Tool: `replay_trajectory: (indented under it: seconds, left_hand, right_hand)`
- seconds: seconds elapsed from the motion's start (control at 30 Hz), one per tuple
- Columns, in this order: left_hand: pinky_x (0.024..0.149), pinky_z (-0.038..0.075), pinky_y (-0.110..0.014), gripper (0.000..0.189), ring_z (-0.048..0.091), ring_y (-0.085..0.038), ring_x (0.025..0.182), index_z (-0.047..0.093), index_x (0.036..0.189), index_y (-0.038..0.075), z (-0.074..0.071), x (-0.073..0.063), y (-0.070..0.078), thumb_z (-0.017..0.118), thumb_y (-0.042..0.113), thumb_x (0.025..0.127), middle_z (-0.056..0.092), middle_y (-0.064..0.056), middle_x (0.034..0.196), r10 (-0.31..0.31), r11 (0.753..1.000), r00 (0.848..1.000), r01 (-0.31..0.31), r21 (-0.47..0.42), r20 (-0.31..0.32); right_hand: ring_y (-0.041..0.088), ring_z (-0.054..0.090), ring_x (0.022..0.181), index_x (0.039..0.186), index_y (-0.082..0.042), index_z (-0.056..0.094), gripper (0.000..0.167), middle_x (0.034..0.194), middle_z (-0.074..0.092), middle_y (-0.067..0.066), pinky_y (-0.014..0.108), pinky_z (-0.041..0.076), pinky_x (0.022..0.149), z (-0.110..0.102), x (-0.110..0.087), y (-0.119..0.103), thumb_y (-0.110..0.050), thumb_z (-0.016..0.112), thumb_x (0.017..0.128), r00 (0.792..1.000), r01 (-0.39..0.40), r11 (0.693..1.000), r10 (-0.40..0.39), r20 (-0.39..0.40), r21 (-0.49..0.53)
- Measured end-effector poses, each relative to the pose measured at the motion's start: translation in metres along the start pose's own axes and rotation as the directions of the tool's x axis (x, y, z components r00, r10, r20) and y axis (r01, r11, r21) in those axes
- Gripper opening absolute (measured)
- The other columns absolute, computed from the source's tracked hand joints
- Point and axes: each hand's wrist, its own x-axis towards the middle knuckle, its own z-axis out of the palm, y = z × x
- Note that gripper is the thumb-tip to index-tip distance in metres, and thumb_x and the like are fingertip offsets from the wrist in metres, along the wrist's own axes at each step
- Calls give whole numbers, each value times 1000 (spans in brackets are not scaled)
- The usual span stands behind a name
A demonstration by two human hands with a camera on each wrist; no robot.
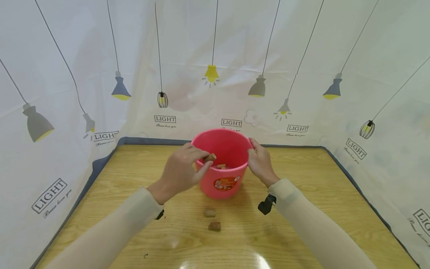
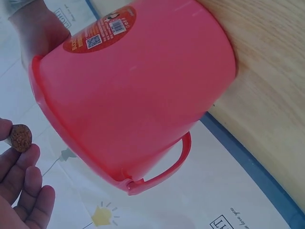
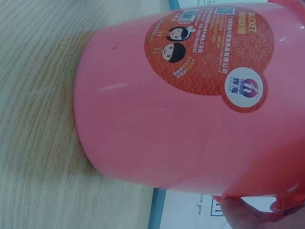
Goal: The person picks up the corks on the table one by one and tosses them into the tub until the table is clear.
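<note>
A pink plastic bucket (image 1: 224, 183) with a red label stands on the wooden table, leaning slightly toward the person. Over its near left rim my left hand (image 1: 181, 166) pinches a cork (image 1: 210, 158) between thumb and fingers; the left wrist view shows the cork's (image 2: 21, 138) speckled brown end. My right hand (image 1: 261, 162) grips the bucket's right side at the rim and handle. In the right wrist view only a few fingers (image 3: 238, 212) show beside the handle. Some corks (image 1: 221, 166) lie inside the bucket, partly hidden by its near wall.
Two more corks, a greyish one (image 1: 209, 212) and a brown one (image 1: 214, 226), lie on the table (image 1: 134, 220) in front of the bucket. White cloth (image 1: 188, 48) printed with hanging lamps rises behind the table and along both sides.
</note>
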Motion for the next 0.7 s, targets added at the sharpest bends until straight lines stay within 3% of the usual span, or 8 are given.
replay_trajectory:
  seconds: [0.1,0.33,0.7]
  left_hand:
    - [72,53,-30,18,62,-17,76,78,97,7,0,5,0,80,23,89,74,-1,84,-12,1000,1000,12,9,7]
    - [71,53,-30,17,60,-18,78,78,98,7,1,11,-1,80,21,88,75,-2,86,-38,998,999,37,41,30]
    - [75,51,-31,16,58,-18,80,79,98,9,8,21,-4,78,23,91,75,-1,87,-127,988,985,115,99,117]
  right_hand:
    - [32,62,96,161,-9,32,55,145,55,14,41,50,88,0,0,0,-22,32,107,1000,3,1000,-3,-2,5]
    - [31,59,109,161,-10,33,55,148,53,13,43,48,95,0,0,-1,-22,33,107,1000,2,1000,-2,-3,-2]
    - [29,60,84,161,-10,34,55,126,63,16,38,51,83,0,0,0,-22,31,107,1000,11,1000,-12,-8,-14]
